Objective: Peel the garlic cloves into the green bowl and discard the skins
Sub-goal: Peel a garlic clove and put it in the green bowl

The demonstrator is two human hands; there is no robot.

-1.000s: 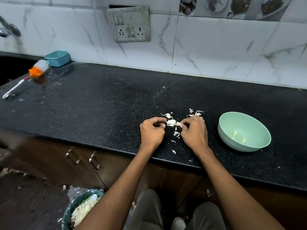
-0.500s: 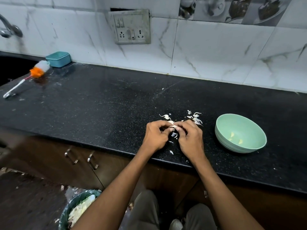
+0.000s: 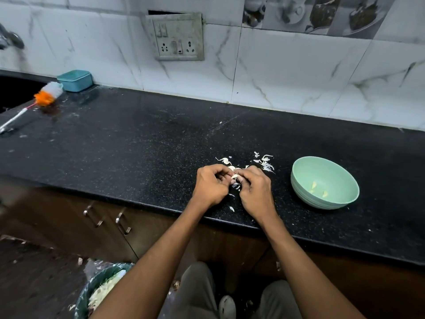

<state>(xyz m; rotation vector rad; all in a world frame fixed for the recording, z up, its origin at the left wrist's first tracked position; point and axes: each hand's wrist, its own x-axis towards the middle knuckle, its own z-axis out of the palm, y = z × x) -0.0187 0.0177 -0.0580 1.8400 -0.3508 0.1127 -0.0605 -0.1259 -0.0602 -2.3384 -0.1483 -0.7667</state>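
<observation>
Black speckled stone counter (image 3: 138, 143) carries round pale green plastic bowl (image 3: 324, 182), two peeled cloves inside. Left hand (image 3: 210, 185) and right hand (image 3: 255, 188) meet left of bowl, fingers curled, both pinching small white garlic clove (image 3: 234, 176). Thin white skin scraps (image 3: 264, 162) lie just behind hands.

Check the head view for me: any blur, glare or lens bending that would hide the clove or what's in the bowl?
Head view: wide-angle bending curves the countertop edge and wall tiles; the tap at far left is smeared; dim, even light, no strong glare. The garlic clove between left hand and right hand is small but discernible; pale pieces show inside the green bowl.
</observation>
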